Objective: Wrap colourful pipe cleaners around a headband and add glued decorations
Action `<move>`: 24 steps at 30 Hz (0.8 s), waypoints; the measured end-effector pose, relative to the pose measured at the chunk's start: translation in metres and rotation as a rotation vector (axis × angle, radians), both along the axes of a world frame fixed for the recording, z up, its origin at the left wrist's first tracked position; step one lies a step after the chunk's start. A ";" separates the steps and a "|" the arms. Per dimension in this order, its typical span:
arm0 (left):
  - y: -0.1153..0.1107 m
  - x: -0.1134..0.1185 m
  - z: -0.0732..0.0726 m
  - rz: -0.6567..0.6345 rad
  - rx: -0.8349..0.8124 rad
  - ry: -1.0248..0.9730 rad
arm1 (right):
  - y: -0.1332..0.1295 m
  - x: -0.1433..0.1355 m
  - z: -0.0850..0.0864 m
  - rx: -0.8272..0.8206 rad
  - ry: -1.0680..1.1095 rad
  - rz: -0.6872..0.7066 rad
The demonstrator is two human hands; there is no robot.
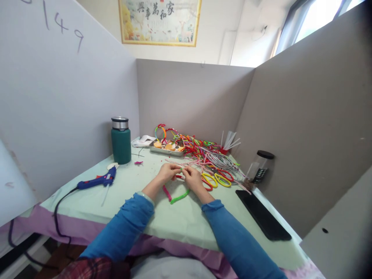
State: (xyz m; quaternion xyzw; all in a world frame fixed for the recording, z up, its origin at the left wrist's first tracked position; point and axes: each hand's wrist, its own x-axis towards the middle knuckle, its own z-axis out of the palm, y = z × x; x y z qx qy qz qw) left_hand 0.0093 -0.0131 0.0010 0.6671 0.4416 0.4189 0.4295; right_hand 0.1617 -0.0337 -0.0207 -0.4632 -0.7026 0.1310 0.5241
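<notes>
My left hand and my right hand meet over the middle of the table, fingers pinched close together. Between them is a fuzzy pipe-cleaner ring, with green, pink and red stretches; its lower part hangs towards me. A small bit of green shows at the fingertips, and the fingers hide the join there. Just right of my right hand lie scissors with yellow handles and red handles. Behind the hands spreads a tangled heap of coloured pipe cleaners.
A blue glue gun with a black cord lies left, near a green bottle. At the back stands a metal tray of small pieces. White sticks, a clear black-lidded container and a black phone are right. Grey partitions enclose the table.
</notes>
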 end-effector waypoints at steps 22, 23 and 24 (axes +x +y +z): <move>0.004 -0.005 -0.006 -0.029 -0.062 0.021 | -0.001 -0.003 -0.001 -0.013 -0.116 0.006; 0.003 -0.005 -0.004 -0.016 -0.068 0.019 | 0.000 -0.003 0.000 -0.018 -0.097 0.012; 0.003 -0.006 -0.002 0.006 -0.072 0.017 | 0.001 -0.001 0.002 -0.023 -0.073 0.014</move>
